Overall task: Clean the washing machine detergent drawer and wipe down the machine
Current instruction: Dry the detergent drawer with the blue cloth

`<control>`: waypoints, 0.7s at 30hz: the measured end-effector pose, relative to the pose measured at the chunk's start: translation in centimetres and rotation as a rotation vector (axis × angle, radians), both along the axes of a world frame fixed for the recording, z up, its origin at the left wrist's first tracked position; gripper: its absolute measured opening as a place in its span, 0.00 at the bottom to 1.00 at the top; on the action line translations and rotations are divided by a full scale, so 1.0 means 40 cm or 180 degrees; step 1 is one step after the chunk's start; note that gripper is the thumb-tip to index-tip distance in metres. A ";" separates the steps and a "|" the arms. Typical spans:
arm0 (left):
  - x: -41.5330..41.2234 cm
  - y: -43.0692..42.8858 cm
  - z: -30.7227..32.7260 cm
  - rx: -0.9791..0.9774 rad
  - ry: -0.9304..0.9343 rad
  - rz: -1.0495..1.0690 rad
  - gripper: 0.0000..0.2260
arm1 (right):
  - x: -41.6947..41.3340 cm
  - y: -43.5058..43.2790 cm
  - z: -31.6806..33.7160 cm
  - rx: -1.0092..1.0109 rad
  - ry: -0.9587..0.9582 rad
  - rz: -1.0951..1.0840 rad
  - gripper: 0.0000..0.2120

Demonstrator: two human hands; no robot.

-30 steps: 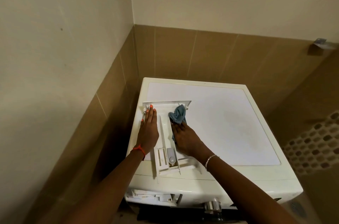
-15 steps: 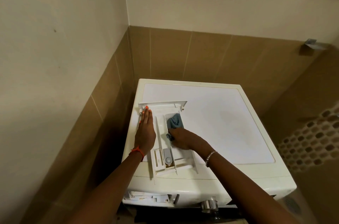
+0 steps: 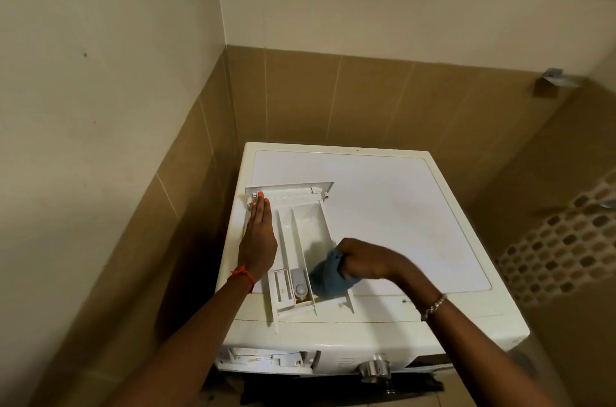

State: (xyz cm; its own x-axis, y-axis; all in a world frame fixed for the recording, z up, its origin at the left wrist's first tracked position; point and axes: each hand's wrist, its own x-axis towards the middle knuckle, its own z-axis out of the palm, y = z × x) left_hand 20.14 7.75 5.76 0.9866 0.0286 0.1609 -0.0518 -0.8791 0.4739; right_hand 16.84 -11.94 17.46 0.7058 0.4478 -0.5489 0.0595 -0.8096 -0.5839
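One white front-load washing machine [image 3: 400,223] in tiled corner. White plastic detergent drawer [image 3: 311,223] lies on machine top, left side, front panel at far end. Left hand [image 3: 258,240] flat, fingers straight & together, pressing drawer's left edge. Right hand [image 3: 366,260] fisted, clamped on bunched blue cloth [image 3: 328,280] at drawer's near-right compartment.

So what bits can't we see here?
Head view:
- Right compartment's near end in the white plastic detergent drawer: hidden by the crumpled blue cloth and right hand.
- Drawer's left rim: under the flat left hand.
- Front of the white washing machine below the silver knob: cut by the bottom edge.
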 end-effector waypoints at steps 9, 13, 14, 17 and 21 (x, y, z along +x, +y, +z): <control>0.004 -0.002 0.002 -0.0140 -0.0087 0.0016 0.28 | 0.060 0.007 0.073 0.1931 -0.1262 -0.2977 0.07; 0.000 -0.022 0.010 -0.0063 -0.0048 0.0146 0.24 | 0.134 -0.059 0.098 0.1049 -0.1530 -0.1567 0.11; -0.004 -0.028 0.012 -0.0079 -0.0034 0.0181 0.24 | 0.135 -0.027 0.075 0.0818 -0.1808 -0.1247 0.14; -0.016 -0.038 0.013 -0.0119 0.0006 0.0246 0.24 | 0.142 0.008 -0.048 0.0308 -0.1517 -0.0213 0.24; -0.021 -0.038 0.012 -0.0117 0.0033 0.0261 0.25 | 0.099 -0.010 -0.155 0.0208 -0.1387 0.0403 0.29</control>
State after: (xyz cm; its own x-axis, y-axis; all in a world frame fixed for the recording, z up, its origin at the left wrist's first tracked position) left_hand 19.31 6.25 6.24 0.9823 0.1149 0.1481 0.0246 -0.8621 0.5061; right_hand 20.79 -12.32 11.26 0.8021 0.5693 -0.1806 0.4071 -0.7424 -0.5320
